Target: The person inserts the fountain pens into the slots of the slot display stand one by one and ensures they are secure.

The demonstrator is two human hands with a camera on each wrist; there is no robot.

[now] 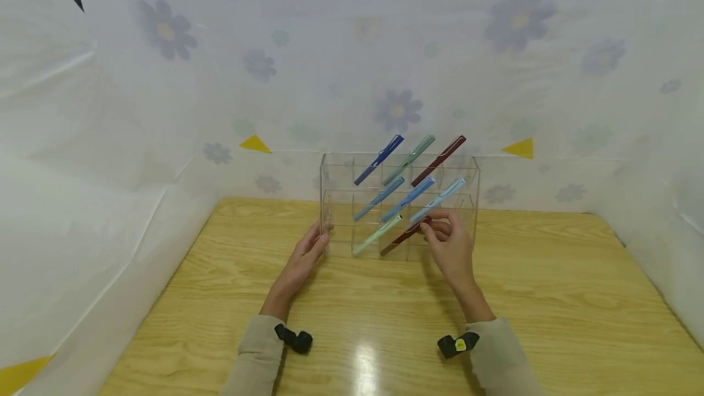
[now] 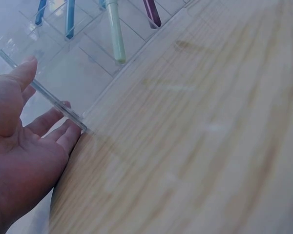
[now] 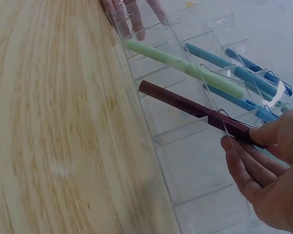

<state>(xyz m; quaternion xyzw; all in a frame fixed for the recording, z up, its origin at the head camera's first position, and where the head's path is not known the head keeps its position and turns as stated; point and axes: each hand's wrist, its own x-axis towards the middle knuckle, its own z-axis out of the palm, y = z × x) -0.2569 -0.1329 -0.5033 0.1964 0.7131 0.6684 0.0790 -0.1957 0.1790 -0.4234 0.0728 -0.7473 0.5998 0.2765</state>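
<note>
A clear acrylic pen rack [image 1: 339,237] with compartments in tiers stands on the table. My left hand [image 1: 301,260] holds its left side wall, thumb in front and fingers behind the edge, as the left wrist view [image 2: 29,141] shows. With thumb and fingertips, my right hand [image 1: 452,248] pinches the upper end of a dark red pen [image 3: 178,103], which leans in the bottom tier. Beside that pen leans a pale green pen [image 3: 158,55]. Blue pens, among them a light blue pen [image 1: 438,199], fill the middle tier's slots. Up top lean a dark blue pen [image 1: 379,160], a green pen [image 1: 409,159] and another dark red pen [image 1: 439,161].
The wood-grain table [image 1: 363,316] reaches out on both sides of the rack. Behind it hangs a white flower-patterned sheet [image 1: 330,78], with yellow triangles [image 1: 519,148] on it. A black wrist camera [image 1: 297,340] sits at each sleeve.
</note>
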